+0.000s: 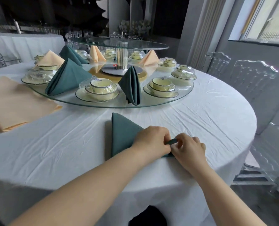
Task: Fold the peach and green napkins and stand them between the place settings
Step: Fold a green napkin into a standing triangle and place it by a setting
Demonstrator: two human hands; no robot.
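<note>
While the left hand and right hand both pinch the right corner of a green napkin lying folded to a flat triangle at 6 o'clock near the edge of the white-clothed desk, the task looks well past halfway. Six napkins stand between the wrapped place settings on the glass turntable: three standing green napkins at 6, 8 and 10 o'clock, and three standing peach napkins at 9, 11 and 1. Gaps around 3 to 4 o'clock are bare, so this fourth green one and the flat peach napkin at 9 o'clock on the cloth appear left to do.
</note>
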